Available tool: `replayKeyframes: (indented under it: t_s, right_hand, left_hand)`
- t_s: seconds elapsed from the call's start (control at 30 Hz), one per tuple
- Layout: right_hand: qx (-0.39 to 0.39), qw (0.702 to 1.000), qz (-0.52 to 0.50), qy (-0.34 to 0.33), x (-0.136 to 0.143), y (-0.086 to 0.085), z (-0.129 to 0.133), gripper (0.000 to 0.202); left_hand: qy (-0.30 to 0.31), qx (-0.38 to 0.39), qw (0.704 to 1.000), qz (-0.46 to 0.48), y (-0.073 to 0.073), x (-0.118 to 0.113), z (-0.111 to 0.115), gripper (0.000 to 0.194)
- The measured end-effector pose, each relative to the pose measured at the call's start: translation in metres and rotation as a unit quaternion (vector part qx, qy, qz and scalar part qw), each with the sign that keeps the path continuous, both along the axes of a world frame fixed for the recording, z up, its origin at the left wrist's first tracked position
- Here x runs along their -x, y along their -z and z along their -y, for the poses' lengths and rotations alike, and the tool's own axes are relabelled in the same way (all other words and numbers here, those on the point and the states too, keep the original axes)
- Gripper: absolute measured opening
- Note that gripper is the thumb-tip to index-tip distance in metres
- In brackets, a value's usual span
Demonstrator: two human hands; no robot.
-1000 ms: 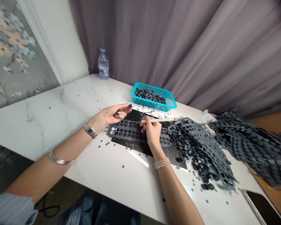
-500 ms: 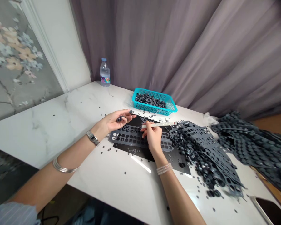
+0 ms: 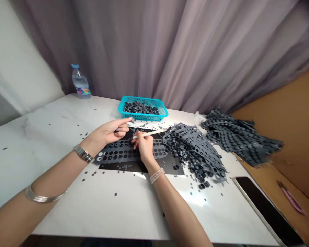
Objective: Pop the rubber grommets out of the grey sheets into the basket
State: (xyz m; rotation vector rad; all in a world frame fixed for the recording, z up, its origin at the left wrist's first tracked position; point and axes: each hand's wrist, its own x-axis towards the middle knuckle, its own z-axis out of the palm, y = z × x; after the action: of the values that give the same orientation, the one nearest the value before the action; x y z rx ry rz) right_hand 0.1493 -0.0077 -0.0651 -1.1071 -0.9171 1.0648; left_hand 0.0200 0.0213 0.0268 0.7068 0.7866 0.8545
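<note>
My left hand (image 3: pixel 110 132) is closed with the index finger stretched forward. A small dark rubber piece (image 3: pixel 133 119) shows at its fingertip, and a bit of another shows among the curled fingers. My right hand (image 3: pixel 145 145) grips a slim white pen-like tool (image 3: pixel 154 133), its rear end pointing right; the tip is hard to make out. Beneath both hands lies a grey rubber sheet (image 3: pixel 121 153) with rows of round holes, on a black mat (image 3: pixel 144 168). Beyond my left fingertips stands a turquoise basket (image 3: pixel 161 118) filled with small dark rubber pieces.
To the right are a heap of perforated sheets and loose rings (image 3: pixel 195 147) and a second pile of studded sheets (image 3: pixel 237 137). A phone (image 3: pixel 265 209) lies front right, pink-handled cutters (image 3: pixel 290 199) beyond it. A water bottle (image 3: pixel 81 84) stands back left. Small dark discs litter the white table (image 3: pixel 67 147).
The view has swung right, so the bottle and basket appear further left. My left hand has turned, its index finger now pointing toward the basket. My right hand keeps the white tool over the sheet.
</note>
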Motion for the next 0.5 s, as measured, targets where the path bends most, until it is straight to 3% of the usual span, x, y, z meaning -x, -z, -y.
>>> replayKeyframes:
  t_s: [0.17,0.27,0.37,0.5]
  right_hand:
    - [0.015,0.996,-0.088,0.019,-0.004,-0.001,-0.003,0.022]
    - [0.022,0.994,-0.101,0.021,-0.004,-0.004,-0.003,0.023]
    - [0.021,0.995,-0.092,0.027,-0.003,-0.005,-0.003,0.025]
    - [0.019,0.997,-0.073,0.03,-0.001,-0.007,-0.002,0.028]
  left_hand:
    - [0.123,-0.103,0.983,-0.087,-0.052,-0.094,-0.015,0.01]
    - [0.089,-0.036,0.993,-0.061,-0.065,-0.123,-0.029,0.013]
    - [-0.069,0.106,0.99,0.061,-0.056,-0.113,-0.047,0.017]
    - [-0.219,0.119,0.966,0.075,-0.039,-0.069,-0.071,0.037]
